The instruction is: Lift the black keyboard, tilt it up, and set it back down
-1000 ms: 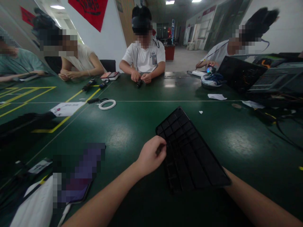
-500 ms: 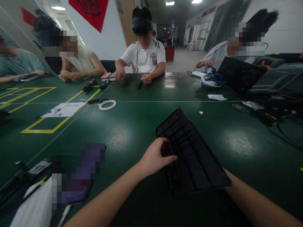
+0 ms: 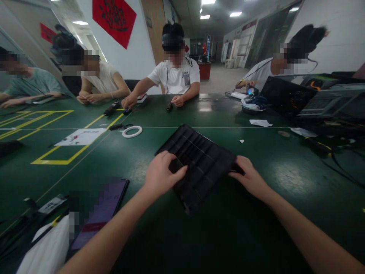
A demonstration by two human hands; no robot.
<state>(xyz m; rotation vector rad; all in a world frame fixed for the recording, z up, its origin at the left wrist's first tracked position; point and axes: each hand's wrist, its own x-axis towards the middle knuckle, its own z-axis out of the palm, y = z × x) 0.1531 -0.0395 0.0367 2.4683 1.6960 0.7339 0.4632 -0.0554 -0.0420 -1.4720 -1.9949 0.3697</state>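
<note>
The left hand (image 3: 164, 171) is clamped on the left side of a black gridded tray (image 3: 199, 160), its thumb over the divided face; the right hand (image 3: 251, 177) grips the tray's right corner between thumb and fingers. The tray is held at a tilt over a green table (image 3: 182, 243); whether its lowest corner touches the surface I cannot tell. Nearer, to the left, lies a phone (image 3: 101, 215). Beyond the left hand lies a white ring (image 3: 123, 133), and farther left a printed sheet (image 3: 85, 139) overlapping a yellow outline (image 3: 49, 162). A white scrap (image 3: 242, 141) lies beyond the right hand. Across the table sits a person in a white T-shirt (image 3: 176, 78)
</note>
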